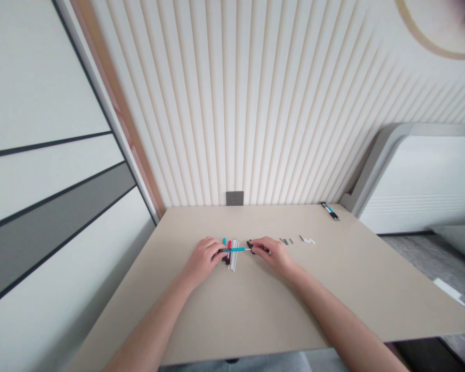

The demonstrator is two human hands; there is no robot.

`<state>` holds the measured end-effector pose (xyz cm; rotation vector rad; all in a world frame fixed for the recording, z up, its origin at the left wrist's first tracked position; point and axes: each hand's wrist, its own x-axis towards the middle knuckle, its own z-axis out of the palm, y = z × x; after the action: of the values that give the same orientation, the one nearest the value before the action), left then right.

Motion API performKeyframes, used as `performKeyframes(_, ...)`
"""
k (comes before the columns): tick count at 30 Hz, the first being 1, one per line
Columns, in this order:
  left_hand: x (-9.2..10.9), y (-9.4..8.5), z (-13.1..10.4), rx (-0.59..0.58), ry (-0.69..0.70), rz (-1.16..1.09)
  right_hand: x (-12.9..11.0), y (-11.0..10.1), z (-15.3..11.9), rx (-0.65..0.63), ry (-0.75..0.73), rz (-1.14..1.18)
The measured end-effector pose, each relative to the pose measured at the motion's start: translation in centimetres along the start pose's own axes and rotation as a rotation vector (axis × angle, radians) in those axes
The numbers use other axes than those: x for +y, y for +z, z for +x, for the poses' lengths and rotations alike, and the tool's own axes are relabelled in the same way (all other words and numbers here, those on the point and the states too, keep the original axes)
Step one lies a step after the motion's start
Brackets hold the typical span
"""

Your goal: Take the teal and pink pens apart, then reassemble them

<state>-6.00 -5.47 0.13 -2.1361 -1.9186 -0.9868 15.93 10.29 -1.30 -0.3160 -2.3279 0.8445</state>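
A blue pen barrel (237,249) lies level between my two hands, above the table. My left hand (206,257) is closed on its dark left end. The fingers of my right hand (272,252) pinch a thin white piece at the barrel's right end. Under the barrel, white sticks (234,261) lie side by side, with a red pen part (229,244) and the tip of another blue part (224,241) just left of them. Small black parts (249,244) lie beside my right fingertips, partly hidden by them.
Small dark pieces (284,241) and short white pieces (309,241) lie right of my right hand. A few assembled pens (329,211) rest at the table's (217,320) back right corner. A socket (234,198) is on the wall behind.
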Motion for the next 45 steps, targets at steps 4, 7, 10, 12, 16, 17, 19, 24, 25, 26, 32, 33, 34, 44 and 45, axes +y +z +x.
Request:
performKeyframes(4,0.1,-0.1,0.1,0.022,-0.010,0.008,-0.5,-0.4,0.1,-0.014,0.013,-0.013)
performKeyframes(7,0.0,-0.2,0.1,0.046,-0.037,0.014,-0.7,-0.6,0.2,0.080,0.061,-0.078)
performKeyframes(10,-0.3,-0.3,0.1,0.086,-0.088,0.016,-0.5,-0.5,0.2,0.147,0.103,-0.221)
performKeyframes(12,-0.5,-0.3,0.1,0.109,-0.109,0.018,-0.3,-0.2,0.0,0.108,0.105,-0.344)
performKeyframes(16,-0.7,-0.3,0.0,0.108,-0.116,0.015,-0.6,0.9,-0.2,0.010,0.098,-0.538)
performKeyframes(17,-0.6,-0.3,0.1,0.102,-0.114,0.015,-0.8,1.1,-0.1,-0.002,0.096,-0.569)
performKeyframes(19,-0.5,-0.3,0.1,0.092,-0.109,0.014,-1.1,1.5,-0.1,-0.021,0.088,-0.609)
performKeyframes(24,-0.4,-0.3,0.1,0.100,-0.099,0.013,-1.4,1.8,0.1,-0.057,0.039,-0.623)
performKeyframes(25,-0.4,-0.3,0.1,0.102,-0.099,0.012,-1.3,1.8,0.1,-0.073,0.024,-0.623)
performKeyframes(26,-0.4,-0.3,0.0,0.102,-0.099,0.010,-1.3,1.7,0.1,-0.093,0.007,-0.622)
performKeyframes(32,-0.6,-0.2,0.0,0.079,-0.093,0.004,-1.2,1.3,0.2,-0.164,-0.005,-0.589)
performKeyframes(33,-0.6,-0.2,0.0,0.074,-0.092,0.002,-1.3,1.2,0.2,-0.163,0.006,-0.590)
performKeyframes(34,-0.6,-0.2,0.0,0.071,-0.091,0.001,-1.3,1.1,0.2,-0.165,0.016,-0.593)
performKeyframes(44,-0.2,-0.4,0.0,0.071,-0.066,-0.019,-0.5,1.0,0.2,-0.128,0.003,-0.536)
performKeyframes(45,-0.2,-0.4,0.0,0.078,-0.064,-0.019,-0.2,0.8,0.2,-0.106,0.008,-0.509)
